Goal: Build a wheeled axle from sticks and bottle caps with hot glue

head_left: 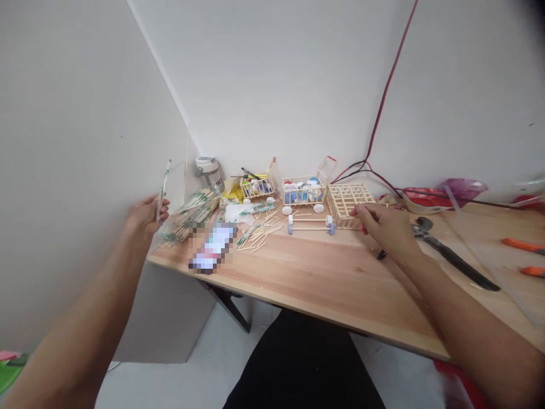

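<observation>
The head camera shows the left hand (pixel 145 217) curled closed around a slim plastic-wrapped packet of wooden sticks (pixel 162 190), raised beyond the left end of the wooden tabletop (pixel 323 278). The right hand (pixel 385 228) lies over the tabletop, its fingertips (pixel 356 209) at the front corner of a stick lattice cage (pixel 344 199). Something red and something black show beneath that hand, perhaps a tool, but the view is too poor to say whether it is gripped. Just left of the cage lies a stick axle frame with bottle-cap wheels (pixel 310 225). Black-handled pliers (pixel 451 257) lie right of the right hand, and loose sticks (pixel 258 236) are scattered left of the frame.
</observation>
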### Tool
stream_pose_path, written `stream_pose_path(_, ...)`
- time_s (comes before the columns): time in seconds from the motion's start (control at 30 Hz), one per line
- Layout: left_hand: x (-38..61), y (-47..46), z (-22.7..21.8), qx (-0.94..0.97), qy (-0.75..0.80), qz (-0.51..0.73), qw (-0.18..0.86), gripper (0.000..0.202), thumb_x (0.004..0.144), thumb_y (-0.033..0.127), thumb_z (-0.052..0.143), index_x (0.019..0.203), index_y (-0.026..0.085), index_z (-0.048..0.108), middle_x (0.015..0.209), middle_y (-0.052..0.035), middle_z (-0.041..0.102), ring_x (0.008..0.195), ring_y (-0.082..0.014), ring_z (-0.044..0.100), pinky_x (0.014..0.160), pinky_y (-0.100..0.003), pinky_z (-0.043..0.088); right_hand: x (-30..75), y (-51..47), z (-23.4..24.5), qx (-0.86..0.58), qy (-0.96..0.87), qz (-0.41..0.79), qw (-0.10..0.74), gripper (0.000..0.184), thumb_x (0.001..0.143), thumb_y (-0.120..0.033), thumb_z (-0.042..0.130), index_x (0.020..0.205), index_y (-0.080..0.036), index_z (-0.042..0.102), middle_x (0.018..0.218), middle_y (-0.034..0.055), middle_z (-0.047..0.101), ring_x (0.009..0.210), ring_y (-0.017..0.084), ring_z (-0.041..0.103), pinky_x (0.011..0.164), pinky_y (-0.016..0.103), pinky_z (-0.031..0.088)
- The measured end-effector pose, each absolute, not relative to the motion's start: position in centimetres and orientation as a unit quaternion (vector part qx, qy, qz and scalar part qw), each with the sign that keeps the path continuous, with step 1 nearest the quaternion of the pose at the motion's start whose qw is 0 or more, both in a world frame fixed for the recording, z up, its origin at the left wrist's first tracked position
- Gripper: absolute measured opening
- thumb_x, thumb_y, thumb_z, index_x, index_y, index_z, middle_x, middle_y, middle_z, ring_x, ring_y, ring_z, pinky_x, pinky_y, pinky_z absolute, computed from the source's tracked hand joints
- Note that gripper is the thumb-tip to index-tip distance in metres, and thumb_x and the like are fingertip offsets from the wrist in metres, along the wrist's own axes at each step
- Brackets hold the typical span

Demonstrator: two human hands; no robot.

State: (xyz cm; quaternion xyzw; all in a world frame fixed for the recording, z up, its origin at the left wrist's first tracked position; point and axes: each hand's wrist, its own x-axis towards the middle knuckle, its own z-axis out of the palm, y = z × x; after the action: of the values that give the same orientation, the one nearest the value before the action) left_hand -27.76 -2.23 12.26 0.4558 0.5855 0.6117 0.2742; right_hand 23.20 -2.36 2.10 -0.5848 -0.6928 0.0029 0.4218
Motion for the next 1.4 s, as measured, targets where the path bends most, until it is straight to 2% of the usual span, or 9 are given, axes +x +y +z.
stream_pose_path(0.27, -24.3, -3.5, 13.8, 0.433, 0.521, 0.645, 0.353, 0.006, 0.086, 0.015, 0.060, 0.086, 0.015, 0.054, 0.064, 0.0035, 0.049, 0.053, -0.0044, 0.036, 0.047, -0.018, 0.025, 23.2, -2.5, 2.4, -0.588, -0.691, 0.001, 0.420, 0.033, 0.092, -0.038, 0.045, 0.082, -0.021, 0.071, 0.052, 0.0000, 0.061, 0.055, 0.018, 0.058, 0.058, 0.030, 0.039)
stream_pose_path(0.37, -21.5, -5.4, 12.9, 0.474, 0.493, 0.632, 0.365, 0.018, 0.076, 0.019, 0.071, 0.086, 0.015, 0.056, 0.071, 0.0012, 0.056, 0.055, -0.0056, 0.042, 0.046, -0.018, 0.028, 22.5, -2.9, 2.9, -0.564, -0.687, 0.001, 0.457, 0.028, 0.091, -0.037, 0.048, 0.086, -0.021, 0.071, 0.064, 0.0028, 0.066, 0.061, 0.018, 0.060, 0.059, 0.030, 0.042)
stream_pose_path(0.5, -16.8, -8.4, 10.8, 0.607, 0.467, 0.479, 0.429, 0.031, 0.072, 0.036, 0.076, 0.089, 0.016, 0.058, 0.073, -0.0005, 0.060, 0.052, -0.0062, 0.044, 0.046, -0.019, 0.032, 21.1, -4.1, 4.3, -0.468, -0.709, 0.010, 0.528, 0.030, 0.091, -0.039, 0.050, 0.110, -0.022, 0.065, 0.111, 0.0112, 0.066, 0.090, 0.022, 0.063, 0.068, 0.031, 0.049)
stream_pose_path(0.63, -12.3, -9.6, 8.6, 0.680, 0.425, 0.268, 0.534, 0.032, 0.082, 0.046, 0.064, 0.093, 0.016, 0.059, 0.074, -0.0016, 0.059, 0.053, -0.0068, 0.044, 0.048, -0.020, 0.032, 20.0, -5.4, 6.1, -0.410, -0.737, 0.050, 0.536, 0.036, 0.096, -0.042, 0.040, 0.122, -0.026, 0.059, 0.125, 0.0107, 0.060, 0.114, 0.025, 0.057, 0.086, 0.037, 0.049)
stream_pose_path(0.77, -9.3, -9.0, 6.9, 0.694, 0.362, 0.196, 0.591, 0.031, 0.087, 0.045, 0.058, 0.096, 0.015, 0.059, 0.078, -0.0027, 0.060, 0.059, -0.0083, 0.046, 0.053, -0.021, 0.033, 19.9, -6.4, 7.4, -0.403, -0.773, 0.144, 0.469, 0.040, 0.094, -0.051, 0.040, 0.120, -0.029, 0.062, 0.120, 0.0079, 0.065, 0.110, 0.026, 0.061, 0.088, 0.039, 0.049)
stream_pose_path(0.87, -8.0, -8.5, 6.0, 0.693, 0.349, 0.190, 0.601, 0.030, 0.085, 0.043, 0.061, 0.096, 0.015, 0.060, 0.079, -0.0027, 0.060, 0.062, -0.0090, 0.048, 0.055, -0.020, 0.033, 20.2, -6.7, 7.2, -0.428, -0.726, 0.282, 0.458, 0.043, 0.092, -0.058, 0.044, 0.114, -0.027, 0.065, 0.105, 0.0074, 0.071, 0.085, 0.022, 0.069, 0.068, 0.033, 0.052)
stream_pose_path(1.03, -5.9, -8.4, 4.2, 0.588, 0.322, 0.213, 0.711, 0.037, 0.086, 0.049, 0.058, 0.098, 0.014, 0.058, 0.074, -0.0012, 0.055, 0.050, -0.0053, 0.040, 0.046, -0.020, 0.025, 20.9, -5.7, 5.1, -0.437, -0.589, 0.407, 0.545, 0.045, 0.083, -0.062, 0.056, 0.076, -0.020, 0.069, 0.079, 0.0078, 0.070, 0.063, 0.017, 0.063, 0.045, 0.024, 0.042)
stream_pose_path(1.2, -3.0, -7.9, 2.4, 0.565, 0.333, 0.268, 0.706, 0.034, 0.081, 0.046, 0.065, 0.090, 0.015, 0.057, 0.063, 0.0044, 0.047, 0.045, -0.0029, 0.035, 0.041, -0.017, 0.018, 20.6, -4.9, 3.6, -0.431, -0.501, 0.479, 0.578, 0.039, 0.075, -0.059, 0.067, 0.070, -0.020, 0.065, 0.068, 0.0035, 0.066, 0.057, 0.014, 0.060, 0.043, 0.023, 0.045)
stream_pose_path(1.4, -0.1, -8.4, 1.7, 0.576, 0.349, 0.344, 0.654, 0.028, 0.080, 0.042, 0.065, 0.087, 0.017, 0.055, 0.068, 0.0024, 0.056, 0.043, -0.0038, 0.042, 0.037, -0.016, 0.024, 20.4, -5.4, 3.5, -0.381, -0.433, 0.530, 0.622, 0.037, 0.070, -0.056, 0.073, 0.086, -0.024, 0.063, 0.076, 0.0011, 0.069, 0.068, 0.016, 0.068, 0.054, 0.025, 0.054)
